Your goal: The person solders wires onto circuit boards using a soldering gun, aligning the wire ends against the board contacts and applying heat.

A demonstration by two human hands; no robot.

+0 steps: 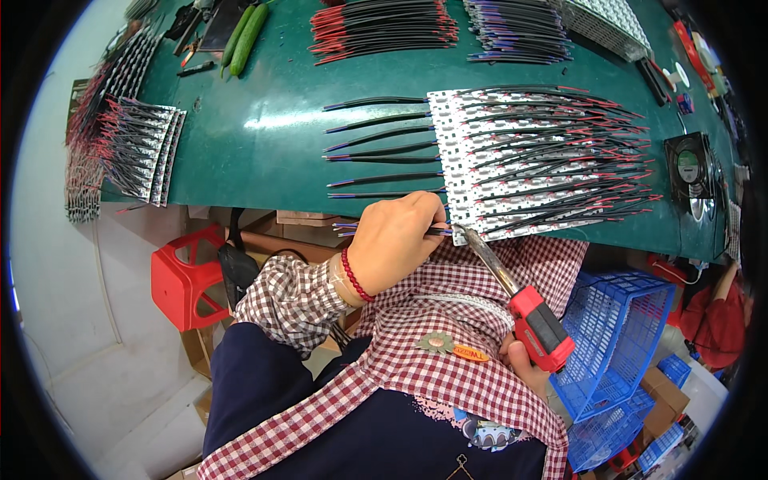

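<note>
A white circuit board panel (453,164) lies on the green table in front of me. Rows of black wires with red ends (552,152) spread across it to the right. From its left edge, several black wires with blue ends (382,150) stick out. At the near left corner, my left hand (398,240) is closed around a few dark wires (346,230), pinching them against the panel's edge. My right hand (524,370) grips the red and black handle of a soldering iron (542,328). Its metal tip reaches that same corner, close to my left fingertips.
Wire bundles (384,30) and stacked panels (604,24) lie along the far side. Two cucumbers (246,38) sit far left, wired boards (144,152) at the left edge. A small black fan (690,166) stands right. Blue crates (612,344) and a red stool (186,276) flank me.
</note>
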